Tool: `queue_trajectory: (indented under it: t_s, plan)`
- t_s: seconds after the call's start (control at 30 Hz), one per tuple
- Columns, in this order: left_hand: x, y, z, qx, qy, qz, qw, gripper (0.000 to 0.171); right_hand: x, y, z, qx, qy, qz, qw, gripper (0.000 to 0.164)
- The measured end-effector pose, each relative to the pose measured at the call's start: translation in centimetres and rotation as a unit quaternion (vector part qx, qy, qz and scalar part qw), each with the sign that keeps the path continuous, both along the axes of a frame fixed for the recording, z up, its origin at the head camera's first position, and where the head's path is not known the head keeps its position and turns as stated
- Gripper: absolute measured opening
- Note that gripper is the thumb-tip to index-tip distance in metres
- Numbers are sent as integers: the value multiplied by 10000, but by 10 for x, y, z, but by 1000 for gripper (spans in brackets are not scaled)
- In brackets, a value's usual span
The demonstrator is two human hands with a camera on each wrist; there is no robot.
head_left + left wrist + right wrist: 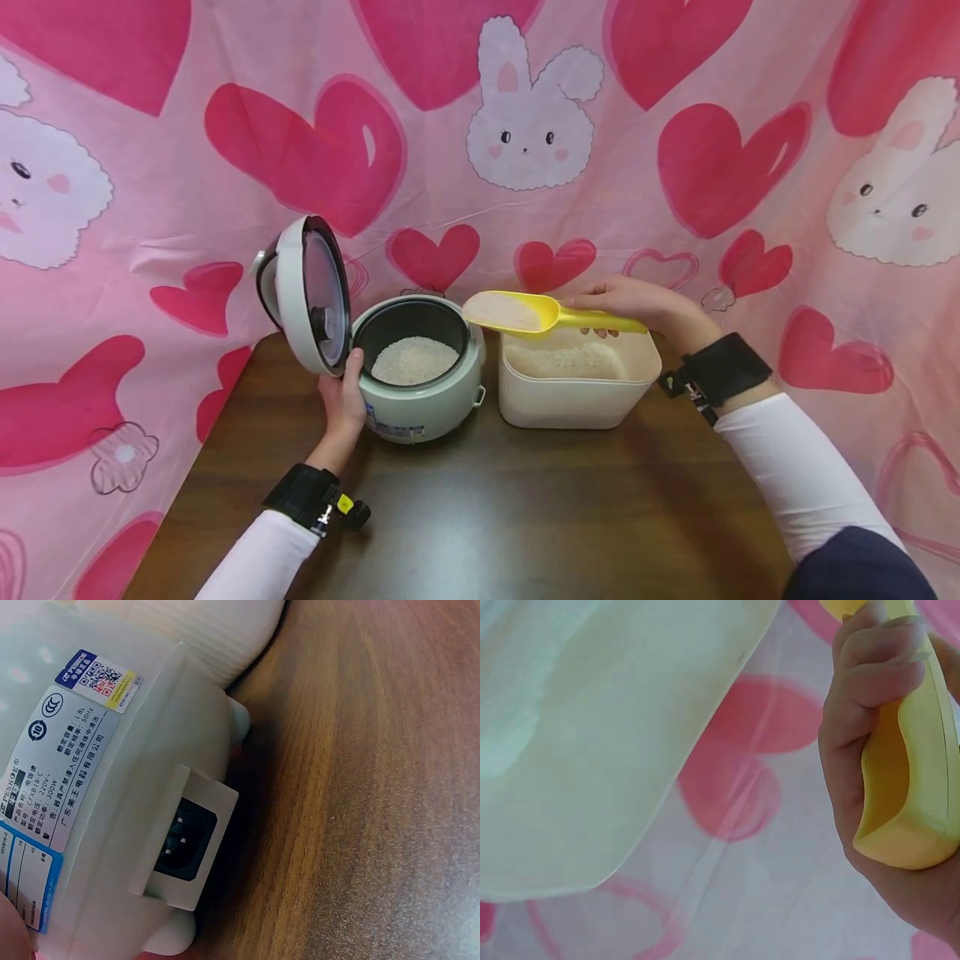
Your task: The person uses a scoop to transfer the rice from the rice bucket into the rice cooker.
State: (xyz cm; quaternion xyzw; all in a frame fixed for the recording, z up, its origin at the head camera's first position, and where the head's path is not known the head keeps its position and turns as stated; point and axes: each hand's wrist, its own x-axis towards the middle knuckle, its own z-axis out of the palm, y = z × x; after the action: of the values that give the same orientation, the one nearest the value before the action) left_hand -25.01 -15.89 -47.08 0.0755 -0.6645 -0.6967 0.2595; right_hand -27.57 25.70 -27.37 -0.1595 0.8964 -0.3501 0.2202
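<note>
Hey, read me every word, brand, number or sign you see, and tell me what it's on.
Rice cooker, silver label:
"PESKOE"
"电饭煲"
"CFXB18-C"
"220V~"
"300W"
"1.8L"
"50Hz"
"CCC"
"10", circled
Other Chinese there: too small to quote surely.
Blue-edged label: too small to read.
QR sticker: print too blurred to read.

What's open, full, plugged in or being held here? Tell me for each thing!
Cooker lid: open, tipped up
Rice cooker: partly filled with rice
Power socket: no plug in it
Yellow scoop: loaded, held by the right hand
White bin: uncovered, rice inside
</note>
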Motion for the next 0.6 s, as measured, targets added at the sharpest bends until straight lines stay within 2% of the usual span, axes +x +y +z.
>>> queue_trajectory:
  t_s: [0.13,0.6]
  plan:
    - [-1,-1,0,9,-4,17,10000,54,-5,-21,4,62,-59,267,9996,38]
    - [1,-1,1,-3,48,-59,10000,54,-14,-85,25,794,193,649,9945,34]
